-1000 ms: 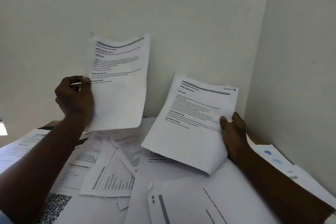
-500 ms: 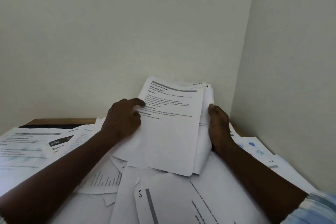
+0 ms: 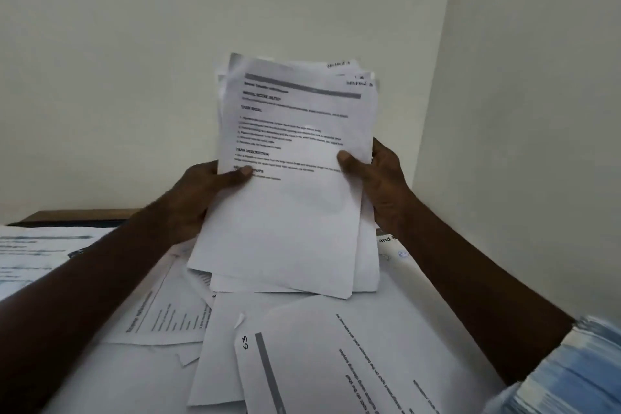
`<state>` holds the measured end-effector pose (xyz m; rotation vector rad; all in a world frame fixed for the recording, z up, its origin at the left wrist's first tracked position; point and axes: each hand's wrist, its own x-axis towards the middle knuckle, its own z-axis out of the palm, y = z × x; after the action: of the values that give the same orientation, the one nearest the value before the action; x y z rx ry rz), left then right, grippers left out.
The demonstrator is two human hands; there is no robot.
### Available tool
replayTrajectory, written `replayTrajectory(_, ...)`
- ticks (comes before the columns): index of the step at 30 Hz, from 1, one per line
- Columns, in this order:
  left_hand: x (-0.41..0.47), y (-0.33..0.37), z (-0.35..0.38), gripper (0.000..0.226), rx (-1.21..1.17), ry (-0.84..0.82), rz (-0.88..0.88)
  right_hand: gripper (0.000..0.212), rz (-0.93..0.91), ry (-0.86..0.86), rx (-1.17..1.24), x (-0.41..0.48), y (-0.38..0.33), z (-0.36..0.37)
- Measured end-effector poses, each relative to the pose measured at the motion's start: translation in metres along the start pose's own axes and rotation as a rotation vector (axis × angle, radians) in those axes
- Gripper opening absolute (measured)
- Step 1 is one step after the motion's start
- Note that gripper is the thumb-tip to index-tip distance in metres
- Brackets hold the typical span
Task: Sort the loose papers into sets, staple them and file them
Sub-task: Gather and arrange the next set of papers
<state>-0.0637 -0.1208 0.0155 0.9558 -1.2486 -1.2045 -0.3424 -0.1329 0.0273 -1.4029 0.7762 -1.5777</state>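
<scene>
A set of printed white sheets stands nearly upright in front of me, its lower edges resting on the loose papers below. The top sheet has a grey header bar and black text. My left hand grips the set's left edge, thumb on the front. My right hand grips the right edge, thumb on the front too. The sheets are not squared; corners stick out at the top and bottom.
Loose papers cover the table around and under my arms. One sheet marked "63" with a grey bar lies closest to me. A dark table edge shows at the left. White walls meet in a corner just behind the set.
The single sheet from my left hand has joined the sheets in my right. Both hands now hold the combined set by its sides and have raised it more upright.
</scene>
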Motion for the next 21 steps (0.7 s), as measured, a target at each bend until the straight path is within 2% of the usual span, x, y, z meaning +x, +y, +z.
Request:
replayTrajectory(1,-0.001,0.004,-0.001,0.068,-0.014,0.015,0.031,0.028,0.028,-0.008,-0.005,0.000,-0.005,0.003)
replayTrajectory(3,0.001,0.007,-0.006,0.046,-0.071,0.160,0.119,0.037,0.131,-0.025,-0.033,0.001,-0.013,0.008)
replayTrajectory(6,0.006,0.003,-0.023,0.035,-0.153,0.361,0.203,0.044,0.256,0.000,-0.155,0.003,-0.013,0.006)
replayTrajectory(9,0.005,-0.001,-0.039,0.035,-0.171,0.455,0.217,0.037,0.297,-0.064,-0.561,-0.001,0.003,-0.011)
replayTrajectory(11,0.004,-0.001,-0.043,0.034,-0.174,0.480,0.216,0.047,0.365,-0.202,-0.887,-0.005,0.013,-0.022)
replayTrajectory(14,0.004,-0.004,-0.046,0.032,-0.176,0.504,0.212,0.060,0.482,-0.331,-1.135,-0.011,0.013,-0.022)
replayTrajectory(18,0.006,-0.009,-0.048,0.033,-0.184,0.540,0.218,0.064,0.441,-0.262,-1.318,-0.015,0.014,-0.017)
replayTrajectory(21,0.007,-0.012,-0.052,0.028,-0.190,0.552,0.219,0.060,0.463,-0.122,-1.173,-0.016,0.025,-0.023)
